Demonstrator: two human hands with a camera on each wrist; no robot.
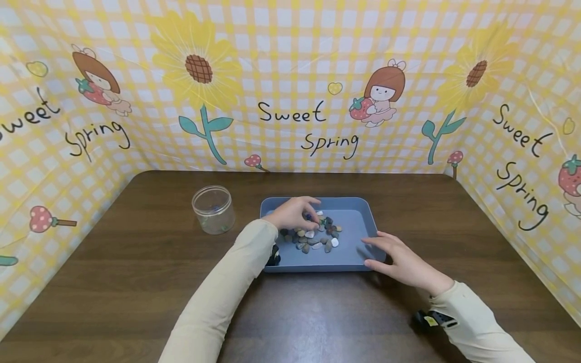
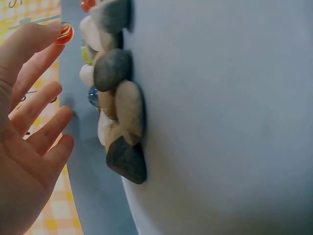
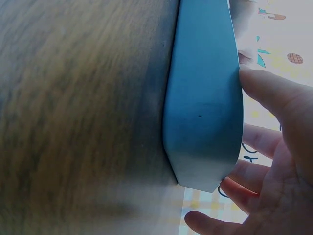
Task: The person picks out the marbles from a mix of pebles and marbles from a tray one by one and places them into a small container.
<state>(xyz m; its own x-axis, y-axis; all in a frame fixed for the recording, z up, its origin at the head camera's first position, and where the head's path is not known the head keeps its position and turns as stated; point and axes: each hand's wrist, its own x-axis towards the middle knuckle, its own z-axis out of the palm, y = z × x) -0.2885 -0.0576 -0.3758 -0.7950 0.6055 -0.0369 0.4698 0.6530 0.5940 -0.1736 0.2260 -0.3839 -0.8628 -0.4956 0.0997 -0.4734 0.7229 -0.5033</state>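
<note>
Over the blue-grey tray [image 1: 351, 217], my left hand [image 1: 295, 214] pinches a red-and-white swirled glass marble [image 2: 65, 34] between thumb and index finger. Its other fingers spread loosely in the left wrist view. Below lie several pebbles [image 2: 129, 105], grey, tan and white. Among them are a blue marble [image 2: 92, 96], a green marble [image 2: 86, 55] and another red marble [image 2: 88, 5]. My right hand [image 1: 401, 257] rests at the tray's right rim, fingers spread and thumb against the edge in the right wrist view.
A clear round jar [image 1: 213, 214] stands left of the tray, with a few small coloured things inside. All this is on a dark wooden table [image 1: 136, 282]. A yellow checked cloth [image 1: 290, 60] walls the back and sides.
</note>
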